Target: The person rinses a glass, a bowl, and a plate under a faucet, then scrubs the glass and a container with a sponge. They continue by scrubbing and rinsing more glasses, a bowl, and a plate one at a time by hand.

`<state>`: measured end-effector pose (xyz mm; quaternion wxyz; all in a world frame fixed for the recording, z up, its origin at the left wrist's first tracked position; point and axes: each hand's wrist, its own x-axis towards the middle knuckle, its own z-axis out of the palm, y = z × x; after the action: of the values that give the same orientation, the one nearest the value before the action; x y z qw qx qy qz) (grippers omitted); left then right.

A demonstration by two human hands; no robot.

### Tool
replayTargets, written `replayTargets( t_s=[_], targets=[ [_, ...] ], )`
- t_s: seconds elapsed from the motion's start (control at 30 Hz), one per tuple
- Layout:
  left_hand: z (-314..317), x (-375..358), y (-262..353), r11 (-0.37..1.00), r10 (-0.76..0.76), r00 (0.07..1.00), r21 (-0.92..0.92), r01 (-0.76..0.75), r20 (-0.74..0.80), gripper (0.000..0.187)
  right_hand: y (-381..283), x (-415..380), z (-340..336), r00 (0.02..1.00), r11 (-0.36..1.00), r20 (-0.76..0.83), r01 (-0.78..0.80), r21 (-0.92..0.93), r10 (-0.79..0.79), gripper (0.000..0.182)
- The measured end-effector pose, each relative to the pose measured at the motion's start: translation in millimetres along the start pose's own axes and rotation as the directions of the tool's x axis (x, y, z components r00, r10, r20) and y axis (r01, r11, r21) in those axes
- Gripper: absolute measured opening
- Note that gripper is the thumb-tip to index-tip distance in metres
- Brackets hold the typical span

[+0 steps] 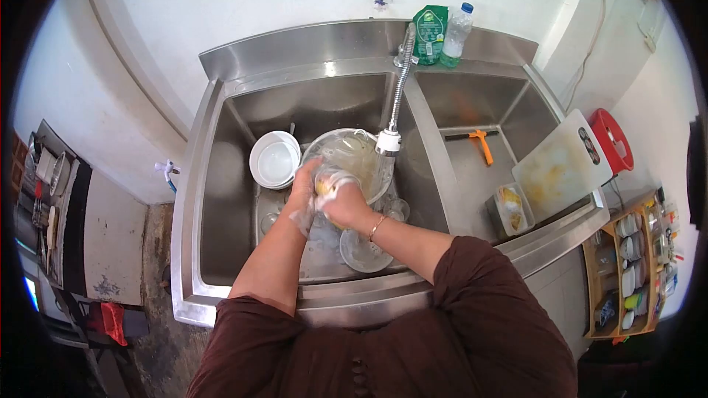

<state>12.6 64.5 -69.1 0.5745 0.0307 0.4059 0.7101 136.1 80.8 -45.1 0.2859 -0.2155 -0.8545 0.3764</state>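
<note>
Clear, foam-smeared vessel (pixel 337 176), its shape largely hidden, sits over the stainless-steel sink (pixel 221 236) in the left hand's grip (pixel 304 180); the right hand's grip (pixel 346 204) holds a yellow sponge-like pad (pixel 323 187), mostly covered. Transparent glassware (pixel 397 210) below is hard to distinguish.

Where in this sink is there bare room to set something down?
Right basin: floor between the orange squeegee and the container. Left basin: a strip between its left wall and the white bowls. It's crowded around the hands, with the big tub, glassware and tap.
</note>
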Motion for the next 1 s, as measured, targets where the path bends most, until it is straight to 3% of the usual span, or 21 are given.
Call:
replayTargets(
  t_s=[0.03, 0.07, 0.1, 0.13, 0.17, 0.23, 0.27, 0.37, 0.4, 0.47, 0.53, 0.6, 0.63, 0.67, 0.7, 0.73, 0.77, 0.83, 0.9, 1.0],
  targets=[
    [4.3, -4.1, 3.5, 1.000, -0.009, 1.000, 0.000, 0.009, 0.004, 0.034, -7.4, 0.0, -5.4, 0.986, 0.965, -0.069, -0.136, 0.223, 0.154, 0.025],
    [9.5, -8.0, 6.9, 0.998, -0.058, 0.998, 0.021, 0.058, 0.006, 0.033, -6.6, -0.7, -8.7, 0.984, 0.966, -0.072, -0.144, 0.216, 0.163, 0.025],
    [13.3, -10.2, 8.4, 0.993, -0.108, 0.994, 0.041, 0.108, 0.008, 0.032, -5.1, -2.8, -12.2, 0.998, 0.998, -0.005, 0.058, -0.015, -0.058, 0.023],
    [8.4, -3.8, 6.8, 0.996, 0.021, 0.998, 0.092, -0.016, -0.054, 0.034, -3.2, -4.7, -14.9, 0.961, 0.935, 0.114, 0.274, -0.224, -0.254, 0.021],
    [2.3, 1.0, 4.7, 0.996, 0.010, 0.999, 0.093, -0.005, -0.053, 0.034, 1.4, -5.2, -14.5, 0.963, 0.938, 0.112, 0.264, -0.225, -0.244, 0.021],
    [-6.4, 1.1, 5.3, 0.989, 0.046, 0.968, 0.149, -0.009, -0.247, 0.036, 2.8, -2.2, -14.9, 0.967, 0.927, 0.245, 0.153, -0.343, -0.069, 0.018],
    [-14.3, -1.0, 10.2, 0.977, -0.045, 0.992, 0.204, 0.069, -0.121, 0.035, 3.1, -1.9, -15.1, 0.973, 0.915, 0.197, 0.183, -0.360, -0.117, 0.014],
    [-2.8, -1.7, 13.1, 0.993, -0.038, 0.999, 0.111, 0.039, -0.007, 0.036, -15.3, 6.2, -35.0, 0.982, 0.871, 0.179, 0.141, -0.470, -0.062, 0.011],
    [2.7, -6.2, 12.5, 0.994, -0.048, 0.994, 0.106, 0.038, 0.096, 0.044, -24.7, 10.6, -48.2, 0.982, 0.871, 0.182, 0.135, -0.473, -0.054, 0.011],
    [20.6, -15.1, 16.5, 0.992, -0.062, 0.989, 0.116, 0.046, 0.133, 0.050, -40.1, 19.0, -84.1, 0.979, 0.848, 0.202, 0.072, -0.525, 0.042, 0.016],
    [36.7, -25.3, 23.8, 0.991, -0.080, 0.971, 0.125, 0.052, 0.225, 0.063, -35.0, 18.9, -117.3, 0.971, 0.912, 0.210, 0.188, -0.364, -0.116, 0.020],
    [62.4, -47.5, 28.6, 0.981, -0.102, 0.976, 0.181, 0.067, 0.191, 0.063, -65.3, 12.7, -170.5, 0.950, 0.999, 0.310, 0.048, -0.022, -0.039, 0.024],
    [69.5, -52.4, 26.6, 0.969, -0.115, 0.980, 0.234, 0.075, 0.160, 0.063, -73.8, 5.6, -193.6, 0.953, 0.999, 0.301, -0.032, 0.001, 0.030, 0.024],
    [61.9, -45.4, 22.2, 0.947, -0.150, 0.956, 0.315, 0.066, 0.251, 0.060, -81.2, -0.9, -216.2, 0.950, 0.994, 0.296, -0.110, 0.022, 0.099, 0.024],
    [57.3, -40.4, 18.1, 0.949, -0.151, 0.958, 0.308, 0.070, 0.246, 0.060, -90.4, -5.0, -239.8, 0.941, 0.997, 0.330, -0.065, -0.035, 0.073, 0.023],
    [54.2, -36.2, 14.3, 0.843, -0.212, 0.959, 0.531, 0.083, 0.188, 0.058, -83.8, -9.3, -261.1, 0.947, 0.995, 0.308, 0.095, 0.021, -0.097, 0.022],
    [50.3, -32.2, 10.2, 0.686, -0.259, 0.959, 0.721, 0.099, 0.115, 0.056, -86.8, -16.4, -279.7, 0.958, 0.997, 0.279, 0.076, -0.015, -0.068, 0.020],
    [38.9, -28.9, 2.8, 0.660, -0.251, 0.966, 0.742, 0.119, 0.068, 0.051, -94.2, -27.3, -313.3, 0.966, 0.998, 0.257, 0.053, -0.043, -0.040, 0.019],
    [30.9, -28.3, 0.1, 0.549, -0.236, 0.972, 0.822, 0.153, -0.023, 0.046, -91.3, -35.2, -338.6, 0.921, 0.931, 0.239, -0.240, -0.275, 0.308, 0.019],
    [11.7, -16.6, 0.3, 0.514, -0.214, 0.973, 0.837, 0.188, -0.087, 0.045, -55.1, -40.4, -349.4, 0.920, 0.901, 0.235, -0.209, -0.381, 0.313, 0.017]
  ],
)
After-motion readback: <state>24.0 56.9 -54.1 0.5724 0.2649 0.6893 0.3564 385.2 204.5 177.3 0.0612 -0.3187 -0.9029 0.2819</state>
